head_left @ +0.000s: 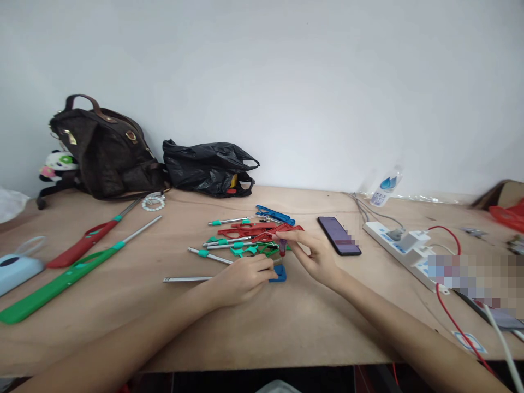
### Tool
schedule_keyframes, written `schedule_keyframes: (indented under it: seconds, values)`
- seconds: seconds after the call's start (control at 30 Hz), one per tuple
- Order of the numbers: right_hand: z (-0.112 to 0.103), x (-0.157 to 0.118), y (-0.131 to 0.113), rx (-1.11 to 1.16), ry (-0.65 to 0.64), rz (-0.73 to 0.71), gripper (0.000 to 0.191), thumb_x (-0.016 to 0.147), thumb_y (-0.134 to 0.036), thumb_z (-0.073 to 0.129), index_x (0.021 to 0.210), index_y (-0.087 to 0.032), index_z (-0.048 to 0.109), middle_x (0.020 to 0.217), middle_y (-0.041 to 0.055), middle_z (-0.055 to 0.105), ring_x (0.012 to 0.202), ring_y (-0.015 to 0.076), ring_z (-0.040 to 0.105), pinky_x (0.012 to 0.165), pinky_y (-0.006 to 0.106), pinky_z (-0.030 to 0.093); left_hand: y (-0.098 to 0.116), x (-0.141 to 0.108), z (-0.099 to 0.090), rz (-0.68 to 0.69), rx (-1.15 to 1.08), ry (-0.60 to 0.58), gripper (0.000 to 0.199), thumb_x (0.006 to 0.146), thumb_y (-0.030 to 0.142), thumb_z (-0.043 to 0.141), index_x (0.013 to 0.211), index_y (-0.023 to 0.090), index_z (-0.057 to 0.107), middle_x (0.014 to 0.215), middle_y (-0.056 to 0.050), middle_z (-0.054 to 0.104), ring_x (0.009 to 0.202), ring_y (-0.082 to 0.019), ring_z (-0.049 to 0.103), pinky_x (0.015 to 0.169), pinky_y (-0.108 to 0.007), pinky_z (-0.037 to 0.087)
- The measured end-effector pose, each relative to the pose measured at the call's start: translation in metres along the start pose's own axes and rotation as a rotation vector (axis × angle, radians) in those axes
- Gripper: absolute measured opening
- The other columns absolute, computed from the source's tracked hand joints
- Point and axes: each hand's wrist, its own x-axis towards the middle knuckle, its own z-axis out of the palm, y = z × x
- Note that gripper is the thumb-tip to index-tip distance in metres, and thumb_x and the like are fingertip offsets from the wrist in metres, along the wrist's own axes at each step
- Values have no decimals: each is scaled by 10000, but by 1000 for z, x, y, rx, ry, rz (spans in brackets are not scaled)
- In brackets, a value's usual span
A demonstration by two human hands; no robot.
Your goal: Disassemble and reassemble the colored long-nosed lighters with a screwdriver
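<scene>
Near the table's middle, my left hand is closed around a blue lighter, pressing it to the tabletop. A metal tube sticks out to the left from behind this hand and seems to belong to the lighter. My right hand grips a small screwdriver by its handle, held upright with its shaft down on the blue lighter. Just behind my hands lie several metal lighter tubes with green ends, red lighter shells, green plastic pieces and blue shells.
On the left are a red long lighter and a green one, with a bracelet beyond. A backpack and black plastic bag stand behind. Rightward are a phone, a power strip with cables and a bottle.
</scene>
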Motion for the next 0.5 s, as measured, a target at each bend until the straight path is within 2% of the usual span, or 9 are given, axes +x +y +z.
schedule_keyframes:
  seconds: [0.27,0.43,0.5]
  values:
    - [0,3,-6,-9,10,-69,305,902,-125,450,1134,-199,633,1042,91,722,930,190,694,817,333,573,-1,0,2,1,4,11,253,956,119,359,1028,167,597,917,-69,611,840,-195,561,710,-291,439]
    - [-1,9,-9,11,46,46,73,878,-222,588,933,-205,633,835,46,710,766,174,680,693,299,568,-2,0,2,12,6,11,246,947,109,374,1033,170,596,955,-78,618,842,-195,560,702,-297,444]
    - [-1,10,-9,6,62,67,58,869,-252,614,901,-204,605,793,28,666,697,156,638,644,286,546,-2,0,2,14,9,9,249,946,108,370,1032,170,596,964,-80,618,837,-196,555,703,-303,446]
